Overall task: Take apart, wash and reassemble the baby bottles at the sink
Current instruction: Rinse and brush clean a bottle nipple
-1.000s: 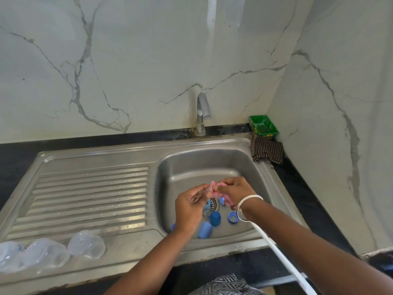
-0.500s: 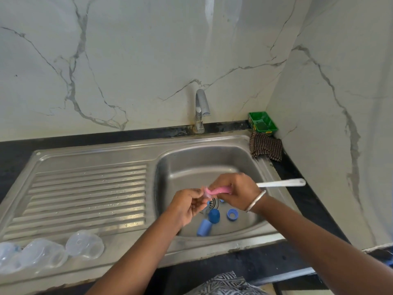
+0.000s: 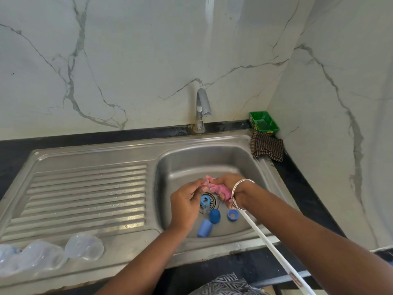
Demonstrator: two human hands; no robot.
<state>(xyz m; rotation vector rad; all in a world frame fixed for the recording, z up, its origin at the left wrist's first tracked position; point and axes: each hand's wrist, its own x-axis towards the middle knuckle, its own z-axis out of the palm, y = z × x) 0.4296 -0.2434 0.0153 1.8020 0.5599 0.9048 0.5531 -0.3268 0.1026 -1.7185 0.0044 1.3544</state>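
Sink station, washing stage. Positions are clock-face, centred on the round steel drain strainer [image 3: 209, 201].

9 o'clock, far out: three clear, rounded plastic bottle bodies [image 3: 84, 246] lie on their sides at the near-left edge of the ribbed steel drainboard [image 3: 89, 194]. They are well apart from the basin, probably parked there to drain away from the unwashed parts.

Just at 9 o'clock: your left hand [image 3: 187, 202] hovers over the basin with fingers curled. It pinches a small pale, translucent piece [image 3: 204, 184] at its fingertips, likely a teat, though it is too small to confirm.

Centre: a light-blue ring with a clear part [image 3: 204, 202] sits on the strainer, just beside your left palm; contact cannot be judged.

6 o'clock: a light-blue plastic cylinder cap [image 3: 204, 228] lies on its side. A darker blue domed cap [image 3: 214, 216] sits just beside it, and a blue screw ring [image 3: 232, 214] lies at about 4 o'clock. All rest loose on the steel basin floor [image 3: 212, 165], apparently awaiting washing.

2 o'clock: your right hand [image 3: 228, 185] is closed around the pink sponge head of the white-handled bottle brush [image 3: 219, 189], working it against the pinched piece. The handle trails toward you, past the bangle.

12 o'clock: chrome tap [image 3: 202, 109], no visible stream.

1 o'clock, far out: green plastic tub [image 3: 263, 122] and checked cloth [image 3: 266, 149] in the corner.
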